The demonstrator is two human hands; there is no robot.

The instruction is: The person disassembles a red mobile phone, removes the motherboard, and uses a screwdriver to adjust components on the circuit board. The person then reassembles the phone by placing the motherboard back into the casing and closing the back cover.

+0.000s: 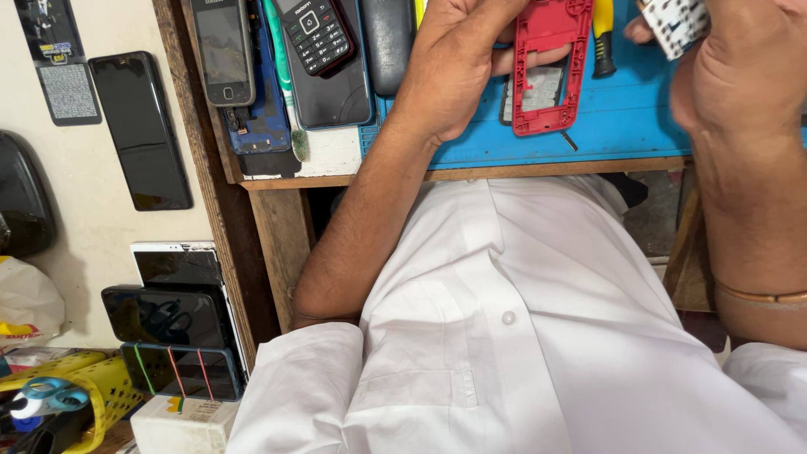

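The left hand [458,63] grips a red phone frame [546,67] over a blue mat [622,126] on a wooden bench [471,175]. The right hand [740,67] holds a white patterned roll [677,23] near the top edge. A yellow-handled screwdriver [603,38] lies just beside the frame. Left of the mat lie a grey keypad phone [221,50], a dark keypad phone [314,34] and a toothbrush [286,84]. Beside the bench, a black smartphone [141,130] lies on a pale surface, with more phones [172,315] stacked lower down. A white shirt [521,336] fills the foreground.
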